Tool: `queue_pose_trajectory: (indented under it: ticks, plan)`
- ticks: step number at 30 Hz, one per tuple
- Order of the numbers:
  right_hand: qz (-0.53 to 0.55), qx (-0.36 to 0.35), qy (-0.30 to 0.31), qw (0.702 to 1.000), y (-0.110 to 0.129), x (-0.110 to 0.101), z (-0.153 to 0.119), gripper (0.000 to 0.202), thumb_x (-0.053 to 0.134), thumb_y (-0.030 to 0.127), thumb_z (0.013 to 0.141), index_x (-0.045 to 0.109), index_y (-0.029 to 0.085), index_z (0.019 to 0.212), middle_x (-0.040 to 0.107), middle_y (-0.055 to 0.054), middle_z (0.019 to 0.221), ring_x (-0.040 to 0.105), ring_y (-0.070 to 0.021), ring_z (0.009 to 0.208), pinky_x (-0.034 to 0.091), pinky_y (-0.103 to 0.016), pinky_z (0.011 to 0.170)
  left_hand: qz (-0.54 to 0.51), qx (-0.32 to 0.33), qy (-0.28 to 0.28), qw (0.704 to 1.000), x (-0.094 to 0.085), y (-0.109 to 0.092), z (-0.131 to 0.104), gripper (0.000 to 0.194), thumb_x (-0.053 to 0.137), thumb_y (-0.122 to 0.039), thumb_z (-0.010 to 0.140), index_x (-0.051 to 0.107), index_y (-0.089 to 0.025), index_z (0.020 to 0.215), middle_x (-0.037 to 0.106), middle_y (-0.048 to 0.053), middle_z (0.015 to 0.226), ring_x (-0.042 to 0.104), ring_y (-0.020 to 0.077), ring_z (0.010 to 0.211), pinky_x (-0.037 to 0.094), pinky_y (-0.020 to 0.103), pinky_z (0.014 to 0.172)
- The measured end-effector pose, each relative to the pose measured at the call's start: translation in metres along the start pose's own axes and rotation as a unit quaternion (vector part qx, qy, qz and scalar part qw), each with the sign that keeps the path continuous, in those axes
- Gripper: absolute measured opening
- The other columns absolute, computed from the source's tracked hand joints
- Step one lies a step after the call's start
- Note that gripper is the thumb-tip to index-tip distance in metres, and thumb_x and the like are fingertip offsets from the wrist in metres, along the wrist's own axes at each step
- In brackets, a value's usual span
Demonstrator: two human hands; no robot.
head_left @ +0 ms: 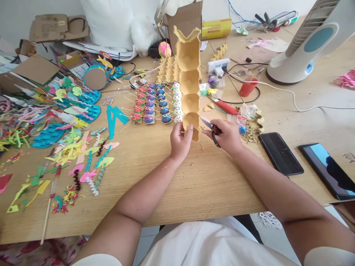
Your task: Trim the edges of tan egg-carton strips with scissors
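My left hand (181, 139) grips the lower end of a tan egg carton strip (189, 82), which stands upright with its hollow cups facing me. The strip's top edge is jagged. In my right hand (227, 136) is a pair of scissors (213, 130) with black handles, the fingers closed round them. The blades point left at the strip's lower right edge; whether they touch it I cannot tell. Behind the strip stand rows of painted egg carton pieces (149, 107) in red, purple, blue and white, with thin sticks poking out.
Paper scraps and craft pieces (83, 159) cover the left side. At right lie a black phone (281, 153), a tablet (330, 170) and carton trimmings (251, 135). A red cup (249, 88), a power strip (218, 65) and a white fan (301, 48) stand farther back. A white cable crosses the table.
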State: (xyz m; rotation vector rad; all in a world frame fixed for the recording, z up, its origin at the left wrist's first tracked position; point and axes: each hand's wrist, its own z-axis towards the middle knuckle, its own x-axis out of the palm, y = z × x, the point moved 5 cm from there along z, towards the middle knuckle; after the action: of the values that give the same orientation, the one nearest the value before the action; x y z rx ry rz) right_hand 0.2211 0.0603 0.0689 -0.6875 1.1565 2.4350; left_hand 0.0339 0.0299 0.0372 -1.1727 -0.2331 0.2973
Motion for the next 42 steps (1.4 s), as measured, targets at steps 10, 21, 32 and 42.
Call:
queue_pose_trajectory:
  ticks: [10,21,32,42]
  plan:
    - [0.344,0.183,0.015,0.921,-0.008,0.016,0.0,0.046,0.071,0.063,0.085,0.059,0.024,0.109,0.071,-0.002,0.08,0.063,-0.0144,0.063,0.047,-0.027,0.053,0.002,-0.026,0.034,0.999,0.004,0.0,-0.003,0.033,0.069,-0.051,0.09,0.058,-0.021,0.079,0.052,-0.002,0.073,0.05,0.0128,0.069,0.042,0.025,0.065]
    - [-0.064,-0.037,-0.012,0.997,0.003,-0.001,0.0,0.027,0.071,0.045,0.087,0.068,0.021,0.099,0.065,-0.001,0.074,0.056,-0.0161,0.067,0.041,-0.029,0.063,-0.189,-0.17,0.084,0.964,0.012,0.01,-0.006,0.028,0.073,-0.046,0.084,0.067,-0.021,0.092,0.072,0.002,0.083,0.07,0.0201,0.091,0.052,0.03,0.079]
    - [-0.151,-0.088,-0.024,0.984,0.017,-0.006,0.001,0.034,0.064,0.055,0.092,0.071,0.021,0.096,0.066,-0.003,0.07,0.058,-0.019,0.067,0.04,-0.03,0.064,-0.194,-0.17,0.128,0.958,0.015,0.011,-0.008,0.031,0.071,-0.051,0.085,0.067,-0.022,0.094,0.073,0.004,0.091,0.071,0.0224,0.098,0.054,0.033,0.083]
    - [-0.194,-0.097,-0.028,0.976,0.016,-0.009,0.002,0.05,0.057,0.069,0.093,0.074,0.022,0.096,0.066,-0.005,0.067,0.061,-0.0208,0.07,0.039,-0.032,0.065,-0.186,-0.172,0.127,0.959,0.017,0.002,-0.01,0.034,0.073,-0.054,0.083,0.066,-0.022,0.091,0.074,0.006,0.093,0.071,0.024,0.098,0.055,0.033,0.082]
